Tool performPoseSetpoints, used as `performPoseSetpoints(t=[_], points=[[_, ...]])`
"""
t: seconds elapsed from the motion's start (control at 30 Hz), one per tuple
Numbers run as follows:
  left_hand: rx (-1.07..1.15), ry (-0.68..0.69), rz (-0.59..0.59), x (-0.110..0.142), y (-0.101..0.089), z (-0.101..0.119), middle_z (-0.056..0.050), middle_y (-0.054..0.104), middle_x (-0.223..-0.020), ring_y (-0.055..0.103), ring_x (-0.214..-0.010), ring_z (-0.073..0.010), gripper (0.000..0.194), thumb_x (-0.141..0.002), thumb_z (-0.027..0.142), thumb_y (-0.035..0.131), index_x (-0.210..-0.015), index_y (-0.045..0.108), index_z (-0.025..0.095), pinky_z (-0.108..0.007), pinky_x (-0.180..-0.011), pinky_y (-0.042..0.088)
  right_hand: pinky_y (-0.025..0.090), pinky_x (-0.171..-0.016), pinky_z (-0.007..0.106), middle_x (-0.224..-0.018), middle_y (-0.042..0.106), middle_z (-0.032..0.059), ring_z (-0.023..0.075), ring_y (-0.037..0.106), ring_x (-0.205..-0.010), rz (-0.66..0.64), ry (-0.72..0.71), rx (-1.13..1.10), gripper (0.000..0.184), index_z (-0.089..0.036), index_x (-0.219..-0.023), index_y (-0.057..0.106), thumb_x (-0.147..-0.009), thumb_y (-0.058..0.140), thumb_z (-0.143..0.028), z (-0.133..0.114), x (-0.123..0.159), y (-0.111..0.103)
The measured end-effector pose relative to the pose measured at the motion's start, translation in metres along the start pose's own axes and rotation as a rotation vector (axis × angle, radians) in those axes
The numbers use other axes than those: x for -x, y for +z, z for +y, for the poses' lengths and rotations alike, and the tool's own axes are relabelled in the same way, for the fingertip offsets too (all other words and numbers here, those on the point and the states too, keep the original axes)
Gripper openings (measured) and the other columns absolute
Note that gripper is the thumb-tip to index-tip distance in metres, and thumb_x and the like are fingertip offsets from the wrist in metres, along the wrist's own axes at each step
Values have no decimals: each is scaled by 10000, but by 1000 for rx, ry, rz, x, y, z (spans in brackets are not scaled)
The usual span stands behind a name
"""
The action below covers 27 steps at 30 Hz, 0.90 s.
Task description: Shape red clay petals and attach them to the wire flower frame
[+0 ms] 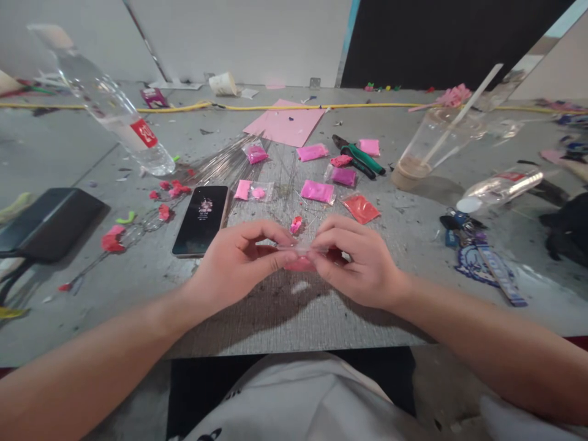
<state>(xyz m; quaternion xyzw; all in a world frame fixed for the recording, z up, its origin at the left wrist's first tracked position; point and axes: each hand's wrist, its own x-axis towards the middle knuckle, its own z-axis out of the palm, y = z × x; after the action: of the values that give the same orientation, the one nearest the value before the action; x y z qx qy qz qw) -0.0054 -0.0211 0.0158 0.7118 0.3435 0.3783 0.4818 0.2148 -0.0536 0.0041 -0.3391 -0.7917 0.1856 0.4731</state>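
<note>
Near the table's front edge, my left hand (248, 257) and my right hand (356, 257) pinch the top edge of a small clear packet with pink-red clay (301, 263) from both sides. Whether its edge is sealed or parted I cannot tell. Just beyond the packet lies a small pink-red shaped piece (296, 225) on a thin wire. A red packet (361, 208) rests past my right fingers. Several pink packets lie farther back, among them a bright pink one (318, 191) and a half-filled one (253, 190). Left of them is a phone (202, 220).
Thin wires (229, 162) fan out beside a pink sheet (287, 122). Green-handled pliers (361, 159) lie behind the packets. A water bottle (114, 110) and a black case (52, 223) are at left; a plastic cup with a straw (427, 147), a lying bottle (500, 187) and keys (459, 226) are at right.
</note>
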Motion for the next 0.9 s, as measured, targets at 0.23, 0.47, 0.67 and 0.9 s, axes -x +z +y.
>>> performPoseSetpoints(t=[0.23,0.47,0.67,0.9], points=[[11,9,-36,3,1,1,-6,767,-883,717,-842,-150,62,-864,214,796,-825,749,225,-238,-748,584,414,-558,255,-787,593,5,116,523,-663,12,137,-56,51,-201,-873,663,-905,673,-163,-6,-1,-1],[29,-40,-1,2,2,5,-25,749,-840,703,-795,-170,113,-873,224,773,-774,723,203,-262,-691,577,406,-569,266,-792,619,6,111,543,-674,25,188,-117,81,-197,-853,699,-933,714,-201,-7,-2,1],[-122,77,18,3,2,3,-45,753,-946,714,-899,-192,39,-916,251,735,-897,734,217,-304,-807,584,406,-588,281,-775,604,-3,123,525,-689,92,268,-161,149,-203,-799,683,-860,819,-215,-1,-1,-2],[-198,234,-87,5,0,1,-37,765,-962,716,-919,-192,112,-899,145,729,-916,771,248,-336,-850,578,419,-579,278,-768,620,-4,119,560,-678,29,222,-233,131,-208,-782,721,-858,798,-135,-6,-1,-4]])
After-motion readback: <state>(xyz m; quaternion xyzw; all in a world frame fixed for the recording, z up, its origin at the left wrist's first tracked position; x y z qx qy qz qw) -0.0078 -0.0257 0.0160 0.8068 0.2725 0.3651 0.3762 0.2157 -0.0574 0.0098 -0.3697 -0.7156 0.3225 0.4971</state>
